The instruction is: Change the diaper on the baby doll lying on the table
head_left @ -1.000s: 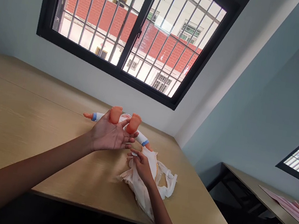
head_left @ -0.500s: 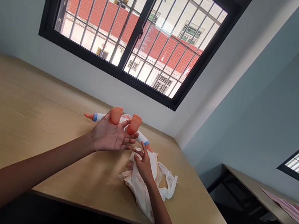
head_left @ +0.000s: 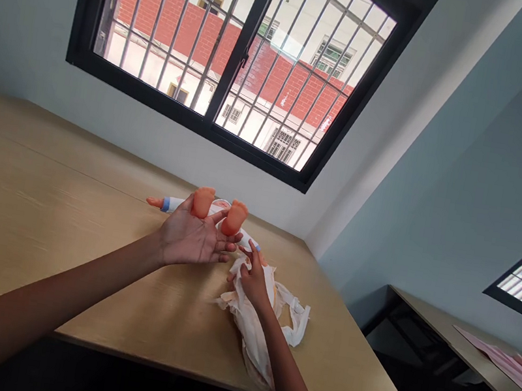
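Observation:
A baby doll [head_left: 236, 218] lies on its back on the table, wearing white with blue cuffs, its arms spread. My left hand [head_left: 192, 237], palm up, holds both its legs raised by the ankles, with the index finger between them and the soles facing me. The doll's head and much of its body are hidden behind its feet and my hand. My right hand [head_left: 255, 280] is just to the right, its index finger stretched out and its other fingers bent on a crumpled white cloth [head_left: 294, 316], thin and ragged-edged. Part of the cloth hangs toward the table's front edge.
The pale wooden table [head_left: 60, 243] stretches left along the wall and ends at an angled right edge. A barred window [head_left: 224, 51] is above it. To the right, a second table [head_left: 437, 336] carries pink cloth [head_left: 506, 363].
My right hand has shifted slightly, and its fingers have drawn in more. The white cloth has moved a little with it. My left hand and the doll's feet stay in place.

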{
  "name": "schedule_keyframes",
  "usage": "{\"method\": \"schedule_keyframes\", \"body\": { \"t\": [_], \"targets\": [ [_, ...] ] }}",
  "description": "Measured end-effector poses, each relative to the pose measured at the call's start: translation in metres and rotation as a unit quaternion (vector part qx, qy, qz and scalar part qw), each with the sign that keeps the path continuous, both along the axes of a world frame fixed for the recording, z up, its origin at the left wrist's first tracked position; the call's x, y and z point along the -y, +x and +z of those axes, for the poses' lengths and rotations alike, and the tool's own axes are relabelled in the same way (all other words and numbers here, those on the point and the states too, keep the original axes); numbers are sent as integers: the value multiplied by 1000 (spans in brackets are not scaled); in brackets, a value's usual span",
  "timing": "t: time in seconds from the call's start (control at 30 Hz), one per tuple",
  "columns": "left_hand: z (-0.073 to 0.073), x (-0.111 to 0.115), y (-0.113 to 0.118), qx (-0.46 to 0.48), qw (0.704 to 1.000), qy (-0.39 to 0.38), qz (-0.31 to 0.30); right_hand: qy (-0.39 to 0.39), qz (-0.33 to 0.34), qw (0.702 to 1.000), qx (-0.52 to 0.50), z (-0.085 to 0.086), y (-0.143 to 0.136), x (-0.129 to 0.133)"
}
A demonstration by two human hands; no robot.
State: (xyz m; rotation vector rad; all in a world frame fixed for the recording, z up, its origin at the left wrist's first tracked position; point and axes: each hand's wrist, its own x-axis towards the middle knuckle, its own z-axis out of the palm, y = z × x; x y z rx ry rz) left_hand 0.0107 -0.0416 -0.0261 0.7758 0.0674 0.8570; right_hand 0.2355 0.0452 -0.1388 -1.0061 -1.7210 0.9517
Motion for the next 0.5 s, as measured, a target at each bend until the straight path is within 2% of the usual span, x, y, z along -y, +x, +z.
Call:
{"method": "schedule_keyframes", "body": {
  "t": [0.23,0.37,0.5],
  "targets": [
    [0,1,0,14,1000,6,-15,81,-3,995,57,-4,3,-6],
    [-1,-1,0,10,1000,-2,-9,145,-25,978,151,-6,8,-18],
    [0,-2,-1,14,1000,3,-9,147,-2,963,224,-11,15,-18]
  ]
}}
